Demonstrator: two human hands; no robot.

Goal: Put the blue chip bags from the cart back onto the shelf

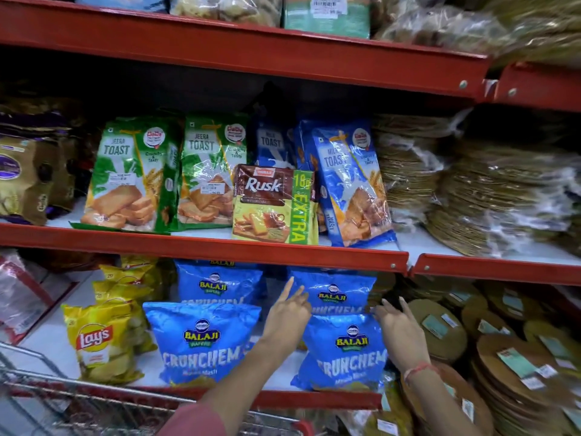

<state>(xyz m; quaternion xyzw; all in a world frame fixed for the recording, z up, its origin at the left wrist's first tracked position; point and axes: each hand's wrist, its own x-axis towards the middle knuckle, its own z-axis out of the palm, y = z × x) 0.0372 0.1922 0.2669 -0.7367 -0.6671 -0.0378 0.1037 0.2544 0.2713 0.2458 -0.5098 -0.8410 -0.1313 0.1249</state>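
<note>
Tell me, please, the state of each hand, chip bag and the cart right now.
Left hand: open, fingers on the rear right blue bag.
Right hand: open, at the right edge of the front right blue bag.
Left blue bags: upright on the shelf.
Yellow chip bag: upright.
Cart: contents not visible.

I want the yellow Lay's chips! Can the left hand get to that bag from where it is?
Probably yes. The Lay's bag stands at the shelf's front, uncovered. The left hand is empty beside the blue bags, and only the front-left blue bag sits between; reaching across its front looks easy.
</note>
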